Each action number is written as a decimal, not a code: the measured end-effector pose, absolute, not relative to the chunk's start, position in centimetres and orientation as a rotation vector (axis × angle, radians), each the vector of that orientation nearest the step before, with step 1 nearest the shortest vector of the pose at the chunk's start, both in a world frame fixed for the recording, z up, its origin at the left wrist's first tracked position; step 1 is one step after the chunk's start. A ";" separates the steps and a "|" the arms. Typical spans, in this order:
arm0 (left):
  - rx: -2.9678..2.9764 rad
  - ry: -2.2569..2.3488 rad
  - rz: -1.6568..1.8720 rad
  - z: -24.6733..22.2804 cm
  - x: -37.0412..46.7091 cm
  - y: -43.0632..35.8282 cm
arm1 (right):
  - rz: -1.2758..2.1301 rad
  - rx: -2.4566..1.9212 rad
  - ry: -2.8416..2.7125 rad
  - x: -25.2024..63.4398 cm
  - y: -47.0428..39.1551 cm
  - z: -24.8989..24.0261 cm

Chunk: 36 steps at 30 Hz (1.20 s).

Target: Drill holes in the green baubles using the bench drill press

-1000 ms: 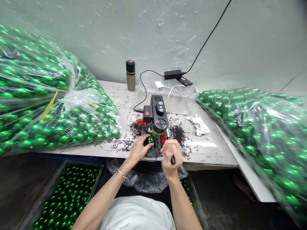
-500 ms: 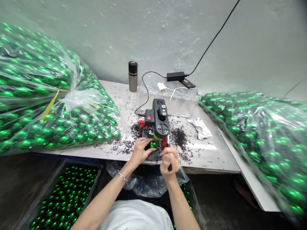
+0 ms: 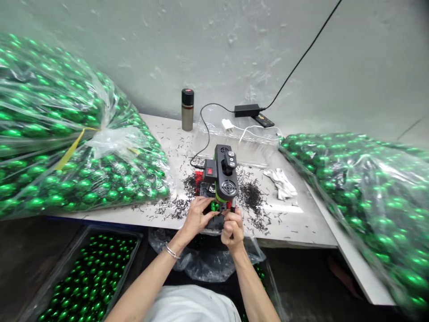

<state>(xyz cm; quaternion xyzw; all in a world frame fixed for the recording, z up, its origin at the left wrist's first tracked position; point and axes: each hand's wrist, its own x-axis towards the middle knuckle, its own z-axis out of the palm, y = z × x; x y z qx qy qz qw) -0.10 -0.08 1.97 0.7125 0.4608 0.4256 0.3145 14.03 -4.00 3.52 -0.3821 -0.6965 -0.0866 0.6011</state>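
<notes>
On the table's front edge stands a small black bench drill press (image 3: pixel 225 172) with a red switch. A shiny green ball (image 3: pixel 215 206) sits beneath its head. My left hand (image 3: pixel 196 218) comes in from the left, thumb and fingers closed on the ball's near side. My right hand (image 3: pixel 233 229) is wrapped around the drill's lever handle (image 3: pixel 233 204), right of the base. Part of the ball and whatever tip touches it are hidden by the head.
Clear bags of green balls flank the table, one at left (image 3: pixel 80 183), one at right (image 3: pixel 362 188). Black shavings (image 3: pixel 252 195) surround the drill. Behind are a bottle (image 3: pixel 187 109), a power adapter (image 3: pixel 247 110) and plastic trays (image 3: pixel 258 147). White gloves (image 3: pixel 282 184) lie right; a bin (image 3: pixel 90 273) sits below.
My right hand has shifted slightly left and turned with the lever handle. The drill head appears a little lower. My left hand stays at the ball; the whole view has shifted slightly.
</notes>
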 end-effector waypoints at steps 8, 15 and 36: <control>1.916 1.237 1.179 1.9 -0.3 -0.5 | 0.029 -0.996 -1.416 13.6 -5.0 10.0; 2.192 1.057 1.171 -0.3 -2.2 -8.9 | 0.100 -1.048 -1.331 13.0 -5.4 11.5; 1.645 1.675 1.237 7.2 -12.0 8.3 | 0.103 -1.039 -1.277 12.6 -5.1 9.6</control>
